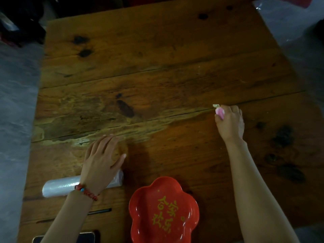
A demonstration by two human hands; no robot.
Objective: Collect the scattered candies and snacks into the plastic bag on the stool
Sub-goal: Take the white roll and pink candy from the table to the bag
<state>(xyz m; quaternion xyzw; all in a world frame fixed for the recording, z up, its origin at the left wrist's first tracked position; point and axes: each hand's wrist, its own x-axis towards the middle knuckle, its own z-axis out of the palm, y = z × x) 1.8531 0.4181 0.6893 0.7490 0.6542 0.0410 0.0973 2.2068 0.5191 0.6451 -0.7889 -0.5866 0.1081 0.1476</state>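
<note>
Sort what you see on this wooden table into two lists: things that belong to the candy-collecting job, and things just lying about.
Belongs to the job:
- pink-wrapped candy, gripped in the right hand
- left hand, open, palm down

Just lying about:
- roll of clear plastic bags
- empty red flower-shaped dish
- phone at the near edge
- wooden table

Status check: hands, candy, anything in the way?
Right hand closed on pink-wrapped candy. Left hand open, flat over roll of plastic bags. Red dish empty. Stool and bag out of view.
</note>
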